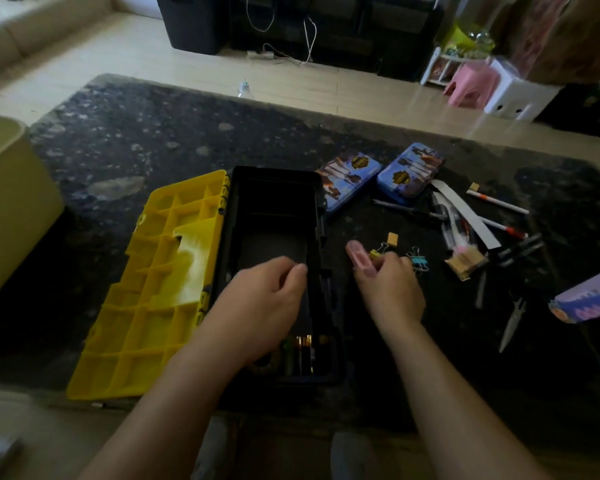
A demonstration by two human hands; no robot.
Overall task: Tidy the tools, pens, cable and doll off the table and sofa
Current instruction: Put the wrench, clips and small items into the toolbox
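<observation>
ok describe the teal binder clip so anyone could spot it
Find the open toolbox with the yellow lid on the dark table. Just right of it the right hand pinches a pink object; the binder clip lies on the table beside that hand, toward the pens. It is teal, whereas the neighbouring clip is yellow.

Left hand (260,299) hides toolbox (274,209) middle; purple box (589,301) cut at right edge; right hand (392,289)'s pink item (359,258) blurred.

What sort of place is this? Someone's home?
Most likely a home living room: a pale sofa at the far left, a dark media cabinet with trailing cables on the far side, a dark stone coffee table in front, and a small pink stool on the tiled floor.
</observation>
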